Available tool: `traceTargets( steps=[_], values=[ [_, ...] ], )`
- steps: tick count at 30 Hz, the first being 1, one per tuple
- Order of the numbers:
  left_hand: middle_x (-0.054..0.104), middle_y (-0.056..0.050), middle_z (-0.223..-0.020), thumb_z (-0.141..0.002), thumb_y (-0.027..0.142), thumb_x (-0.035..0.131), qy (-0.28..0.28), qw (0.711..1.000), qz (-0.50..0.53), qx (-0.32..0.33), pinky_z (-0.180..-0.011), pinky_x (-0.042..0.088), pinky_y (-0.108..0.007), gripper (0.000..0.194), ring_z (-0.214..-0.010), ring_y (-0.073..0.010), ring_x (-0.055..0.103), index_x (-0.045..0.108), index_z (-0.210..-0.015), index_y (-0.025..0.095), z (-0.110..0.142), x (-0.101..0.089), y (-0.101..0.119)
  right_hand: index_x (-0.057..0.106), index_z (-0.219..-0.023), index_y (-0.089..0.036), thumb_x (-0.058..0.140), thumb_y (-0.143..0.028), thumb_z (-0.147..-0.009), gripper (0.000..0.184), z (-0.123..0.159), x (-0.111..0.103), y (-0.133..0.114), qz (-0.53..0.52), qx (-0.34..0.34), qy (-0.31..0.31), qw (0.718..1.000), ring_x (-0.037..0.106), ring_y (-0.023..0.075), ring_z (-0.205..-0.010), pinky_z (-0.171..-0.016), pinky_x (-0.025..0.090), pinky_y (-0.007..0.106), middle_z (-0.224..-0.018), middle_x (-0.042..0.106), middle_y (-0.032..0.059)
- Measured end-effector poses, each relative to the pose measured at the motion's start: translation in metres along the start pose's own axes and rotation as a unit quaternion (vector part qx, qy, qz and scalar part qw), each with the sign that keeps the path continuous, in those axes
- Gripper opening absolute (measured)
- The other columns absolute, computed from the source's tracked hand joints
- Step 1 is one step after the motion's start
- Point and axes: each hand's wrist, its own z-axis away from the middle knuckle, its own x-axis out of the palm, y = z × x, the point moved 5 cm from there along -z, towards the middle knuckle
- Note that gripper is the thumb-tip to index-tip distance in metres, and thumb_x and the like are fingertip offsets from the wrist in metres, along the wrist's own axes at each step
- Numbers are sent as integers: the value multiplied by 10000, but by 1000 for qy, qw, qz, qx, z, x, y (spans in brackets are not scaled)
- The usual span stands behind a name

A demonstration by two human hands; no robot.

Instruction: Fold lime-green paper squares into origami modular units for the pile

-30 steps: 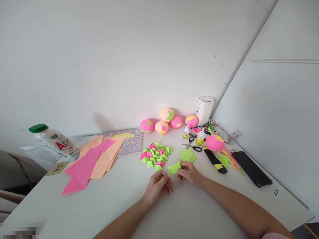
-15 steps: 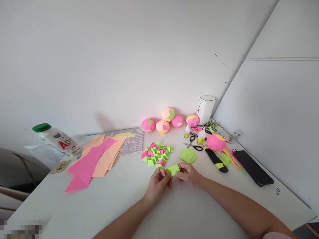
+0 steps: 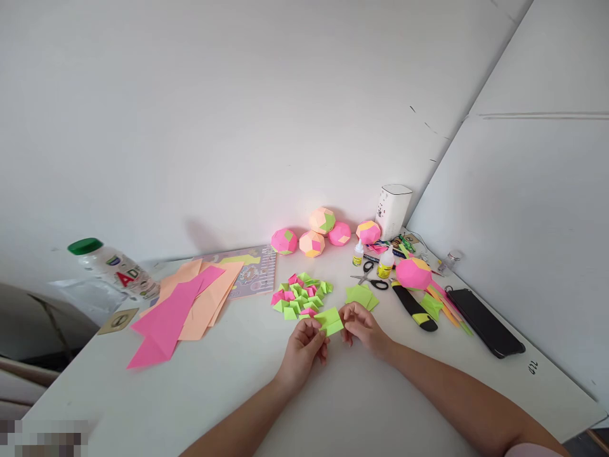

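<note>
Both my hands meet over the middle of the white table (image 3: 295, 412). My left hand (image 3: 304, 349) and my right hand (image 3: 364, 325) each pinch an end of a small green paper piece (image 3: 330, 320) that shows a fold line across it. Just behind it lies a heap of several small folded green and pink paper units (image 3: 301, 295). A short stack of green paper squares (image 3: 360, 296) sits right beside my right hand.
Pink and peach paper sheets (image 3: 183, 308) lie at the left, near a green-capped bottle (image 3: 111, 270). Paper balls (image 3: 311, 243) line the wall beside a white container (image 3: 394, 211). Scissors (image 3: 370, 280), glue bottles (image 3: 384, 263), a black-yellow cutter (image 3: 413, 308) and a black phone (image 3: 485, 322) crowd the right.
My left hand has come up to the green paper and taken hold of its left end. The paper now lies opened wider between both hands, with a crease showing.
</note>
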Motion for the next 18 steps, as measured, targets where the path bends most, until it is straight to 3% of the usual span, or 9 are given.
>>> traceTargets(
  steps=[5,8,12,14,18],
  values=[
    [540,56,-632,-752,336,620,-9,1000,0,-10,-395,413,-206,285,-447,-81,495,456,-945,205,0,3,1,526,-976,-227,540,-187,-768,212,2,2,3,91,-34,-23,995,546,94,-675,-475,437,206,-1125,405,52],
    [525,49,-629,-725,357,643,-15,1000,-6,-25,-407,425,-222,407,-467,-92,502,481,-1055,180,0,4,2,572,-987,-216,568,-235,-786,202,1,4,4,130,-39,-48,990,529,102,-713,-512,457,216,-1150,390,72],
    [525,38,-613,-712,413,643,-39,998,-29,-45,-408,418,-222,424,-451,-85,485,533,-1024,148,0,6,2,599,-886,-183,593,-302,-791,152,-1,3,1,142,-30,-44,989,505,79,-653,-542,458,224,-1160,422,75],
    [486,59,-544,-735,433,615,-67,995,-62,-45,-393,390,-206,391,-405,-69,446,555,-993,146,1,8,2,592,-843,-172,590,-334,-793,170,-1,3,1,129,-8,-39,991,503,79,-639,-553,453,227,-1116,469,67],
    [363,103,-458,-741,432,615,-95,988,-118,-28,-337,311,-175,327,-336,-37,319,572,-900,150,4,8,1,563,-782,-149,619,-348,-763,207,0,4,6,86,56,-55,993,515,111,-622,-540,417,221,-729,563,18]
  ],
)
